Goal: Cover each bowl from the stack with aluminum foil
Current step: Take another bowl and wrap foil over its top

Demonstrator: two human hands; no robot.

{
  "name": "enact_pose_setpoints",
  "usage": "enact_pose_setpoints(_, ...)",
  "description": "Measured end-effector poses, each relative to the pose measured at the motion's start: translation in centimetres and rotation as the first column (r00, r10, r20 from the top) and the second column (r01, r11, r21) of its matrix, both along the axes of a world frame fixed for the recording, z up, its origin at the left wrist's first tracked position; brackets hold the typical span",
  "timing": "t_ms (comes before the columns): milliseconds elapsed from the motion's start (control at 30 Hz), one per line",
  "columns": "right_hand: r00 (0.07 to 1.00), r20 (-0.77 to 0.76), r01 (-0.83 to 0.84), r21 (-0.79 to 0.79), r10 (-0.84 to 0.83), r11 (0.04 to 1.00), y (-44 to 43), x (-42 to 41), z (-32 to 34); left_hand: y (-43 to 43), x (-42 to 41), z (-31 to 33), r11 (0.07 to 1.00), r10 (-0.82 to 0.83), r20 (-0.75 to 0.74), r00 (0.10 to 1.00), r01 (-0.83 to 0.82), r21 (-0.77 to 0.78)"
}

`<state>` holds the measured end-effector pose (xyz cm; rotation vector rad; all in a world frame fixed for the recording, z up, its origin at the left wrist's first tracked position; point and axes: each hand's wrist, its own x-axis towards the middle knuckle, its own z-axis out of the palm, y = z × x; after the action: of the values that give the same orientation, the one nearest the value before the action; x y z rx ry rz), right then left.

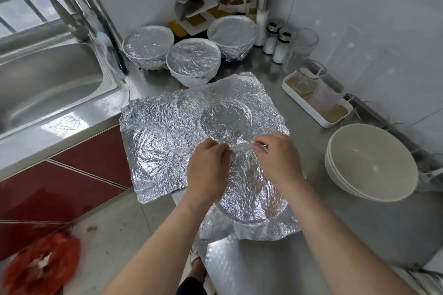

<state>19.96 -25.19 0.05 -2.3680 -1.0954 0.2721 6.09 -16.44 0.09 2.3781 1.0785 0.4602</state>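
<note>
Head view: left hand (206, 165) and right hand (275, 158) pinch one foil sheet (249, 187), probably flattening it; next comes a bowl from the stack (370, 163).

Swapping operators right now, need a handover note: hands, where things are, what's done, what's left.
Left hand and right hand both pinch the far edge of the near foil sheet.
A second foil sheet lies spread behind it on the counter.
Done: three foil-covered bowls at the back.
Left: stack of white bowls, at least two, uncovered on the right. Can't tell whether a bowl sits under the near sheet.
</note>
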Motion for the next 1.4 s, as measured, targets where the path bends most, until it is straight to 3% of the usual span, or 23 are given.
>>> enact_pose_setpoints(400, 0.988, 0.007, -0.152, -0.05, 0.153, 0.987, 1.0, 0.6, -0.1, 0.0, 0.1, 0.0, 0.999, 0.026, 0.007, 1.0, -0.026, -0.023)
enact_pose_setpoints(700, 0.909, -0.08, -0.417, -0.12, 0.41, 0.901, 4.3, 0.0, 3.5, -1.6, -2.7, 1.8, 0.973, 0.183, -0.039, 0.982, -0.186, -0.139)
enact_pose_setpoints(900, 0.766, -0.02, -0.632, -0.209, 0.642, 0.747, 6.9, -3.0, 4.2, -4.5, -4.8, 2.2, 0.814, 0.462, 0.116, 0.879, -0.368, -0.449)
enact_pose_setpoints(1033, 0.725, 0.054, -0.651, -0.272, 0.686, 0.709, 6.6, -4.7, 3.6, -5.9, -5.5, 1.3, 0.722, 0.545, 0.114, 0.831, -0.396, -0.567)
enact_pose_setpoints(1067, 0.753, 0.059, -0.626, -0.242, 0.655, 0.741, 6.1, -4.7, 3.5, -6.0, -5.7, 1.2, 0.722, 0.53, 0.113, 0.84, -0.377, -0.579)
enact_pose_setpoints(1133, 0.878, 0.015, -0.477, -0.031, 0.478, 0.878, 4.3, -4.4, 3.4, -5.6, -5.9, 1.2, 0.778, 0.431, 0.079, 0.899, -0.325, -0.538)
enact_pose_setpoints(1167, 0.941, -0.028, -0.332, 0.098, 0.336, 0.938, 2.8, -4.1, 3.4, -5.4, -6.2, 1.2, 0.832, 0.347, 0.038, 0.937, -0.289, -0.474)
enact_pose_setpoints(1233, 0.994, -0.11, 0.018, 0.259, 0.011, 0.966, -0.6, -3.3, 2.8, -4.6, -7.1, 1.4, 0.924, 0.21, -0.034, 0.977, -0.21, -0.321)
enact_pose_setpoints(1333, 0.878, -0.273, 0.446, 0.177, -0.392, 0.877, -5.9, -2.8, 1.4, -3.6, -7.9, 1.4, 0.99, 0.022, -0.073, 0.997, -0.032, -0.136)
enact_pose_setpoints(1400, 0.822, -0.326, 0.513, 0.068, -0.467, 0.856, -8.0, -3.5, 0.7, -2.7, -7.6, 1.9, 0.992, 0.031, -0.034, 0.999, -0.034, -0.123)
